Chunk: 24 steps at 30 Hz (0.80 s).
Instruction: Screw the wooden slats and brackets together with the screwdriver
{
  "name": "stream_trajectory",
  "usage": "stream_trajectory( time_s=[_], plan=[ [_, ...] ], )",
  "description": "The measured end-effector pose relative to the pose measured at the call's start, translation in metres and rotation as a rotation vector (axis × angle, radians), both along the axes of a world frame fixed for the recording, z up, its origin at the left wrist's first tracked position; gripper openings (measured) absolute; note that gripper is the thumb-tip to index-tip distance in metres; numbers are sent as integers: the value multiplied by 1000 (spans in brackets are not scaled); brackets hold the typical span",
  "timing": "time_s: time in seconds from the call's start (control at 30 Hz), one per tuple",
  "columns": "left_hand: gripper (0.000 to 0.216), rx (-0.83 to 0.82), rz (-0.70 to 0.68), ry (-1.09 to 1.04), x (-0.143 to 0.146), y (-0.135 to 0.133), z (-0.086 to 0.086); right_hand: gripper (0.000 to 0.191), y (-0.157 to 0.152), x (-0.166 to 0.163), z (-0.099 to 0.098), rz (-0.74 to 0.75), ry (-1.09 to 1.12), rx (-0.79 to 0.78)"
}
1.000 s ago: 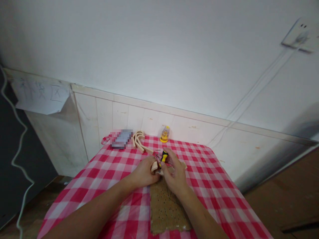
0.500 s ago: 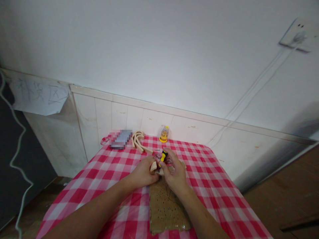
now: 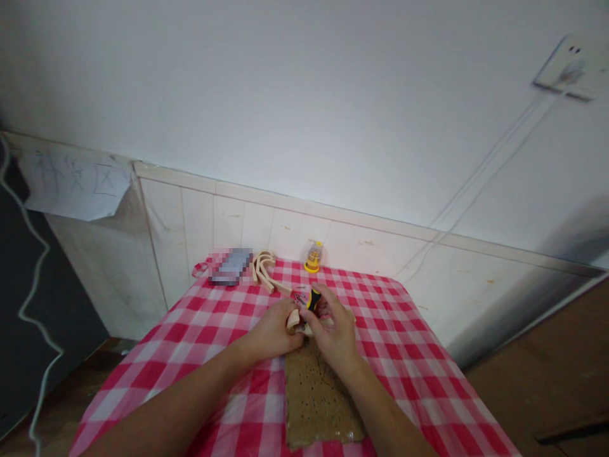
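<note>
My right hand (image 3: 335,327) is closed on the black and yellow handle of a screwdriver (image 3: 313,299), held upright above the work. Pale curved wooden pieces (image 3: 293,319) lie beneath it, and my left hand (image 3: 276,329) is closed around one of them. The screwdriver's tip is hidden by my fingers and the wood. Below both hands lies a brown cardboard slab (image 3: 321,397) dotted with small holes. A few screws (image 3: 299,297) are scattered just beyond my hands on the cloth.
Several curved wooden strips (image 3: 264,271) are stacked at the table's back. A clear tub with a yellow base (image 3: 313,258) stands near the wall, and a blurred-out flat object (image 3: 231,266) sits at the back left. A red-and-white checked cloth (image 3: 200,343) covers the table.
The screwdriver handle has turned in my right hand, showing more black and less yellow. My left hand and the wood have stayed in place.
</note>
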<state>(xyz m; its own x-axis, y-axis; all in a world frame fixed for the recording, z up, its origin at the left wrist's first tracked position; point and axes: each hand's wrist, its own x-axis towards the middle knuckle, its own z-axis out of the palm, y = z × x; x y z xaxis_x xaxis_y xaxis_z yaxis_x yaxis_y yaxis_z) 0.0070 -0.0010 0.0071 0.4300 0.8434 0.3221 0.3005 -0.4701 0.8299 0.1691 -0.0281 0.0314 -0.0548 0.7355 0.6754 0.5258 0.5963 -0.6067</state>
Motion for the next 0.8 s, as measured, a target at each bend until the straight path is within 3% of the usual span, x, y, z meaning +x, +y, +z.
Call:
stream_trajectory(
  time_s=[0.4, 0.8],
  plan=[
    [19, -8, 14, 6, 0, -1, 2, 52, -5, 0, 0, 98, -18, -62],
    [20, -8, 15, 13, 0, -3, 5, 50, -5, -2, 4, 27, -41, -46]
  ],
)
